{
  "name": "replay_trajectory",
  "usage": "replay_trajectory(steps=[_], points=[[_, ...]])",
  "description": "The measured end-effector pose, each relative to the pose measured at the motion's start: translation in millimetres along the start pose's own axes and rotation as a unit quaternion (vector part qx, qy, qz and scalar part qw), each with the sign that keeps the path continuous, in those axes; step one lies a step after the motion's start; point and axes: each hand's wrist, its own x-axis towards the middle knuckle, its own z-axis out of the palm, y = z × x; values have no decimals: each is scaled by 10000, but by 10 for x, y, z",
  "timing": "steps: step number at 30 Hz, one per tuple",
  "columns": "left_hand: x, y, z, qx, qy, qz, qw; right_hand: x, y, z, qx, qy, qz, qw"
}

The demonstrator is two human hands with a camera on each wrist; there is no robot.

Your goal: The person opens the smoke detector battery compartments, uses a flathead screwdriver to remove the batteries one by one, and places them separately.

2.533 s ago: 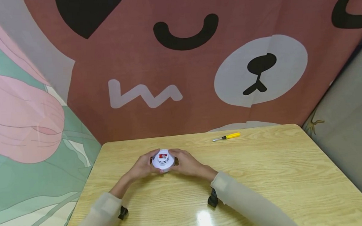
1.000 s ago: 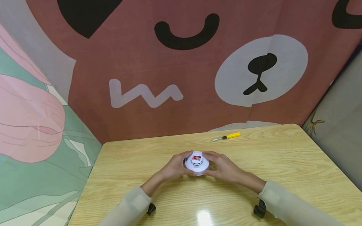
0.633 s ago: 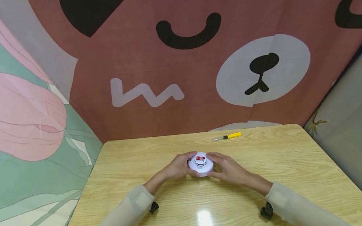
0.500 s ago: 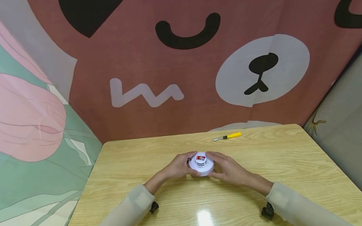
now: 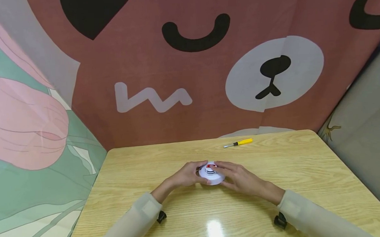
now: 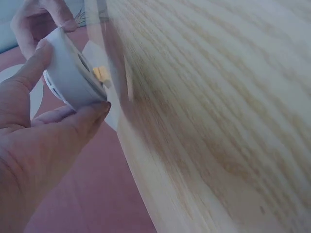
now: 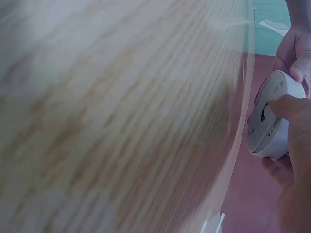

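A white round smoke detector (image 5: 214, 179) with a red label on its raised centre is held between both hands near the middle of the table. My left hand (image 5: 186, 174) grips its left rim, thumb on the near side and fingers on the far side. On the opposite side my right hand (image 5: 243, 179) holds it, with a finger reaching over the top and partly covering the label. In the right wrist view the detector's flat underside (image 7: 268, 116) shows, the right thumb touching it. The left wrist view shows the detector (image 6: 70, 75) lifted a little off the tabletop.
A screwdriver (image 5: 244, 142) with a yellow handle lies by the back edge of the wood-grain table (image 5: 300, 173). Printed cloth hangs behind the table and along both sides. Black wrist mounts (image 5: 280, 220) hang under the sleeves.
Both hands have carried the smoke detector rightward from left of centre to the middle. Since half a second ago, a right-hand finger has moved onto its top, over the label.
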Motion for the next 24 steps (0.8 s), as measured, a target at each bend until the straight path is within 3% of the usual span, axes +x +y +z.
replay_trajectory(steps=[10, 19, 24], points=[[-17, 30, -17, -491, 68, 279, 9984, -17, 16, -33, -98, 324, -146, 9993], [-55, 16, 6, -1260, 465, 512, 9896, -7, 18, -45, 422, 480, 367, 9973], [-71, 33, 3, -1149, 699, 625, 9889, 0, 17, -39, 812, 542, 647, 9931]])
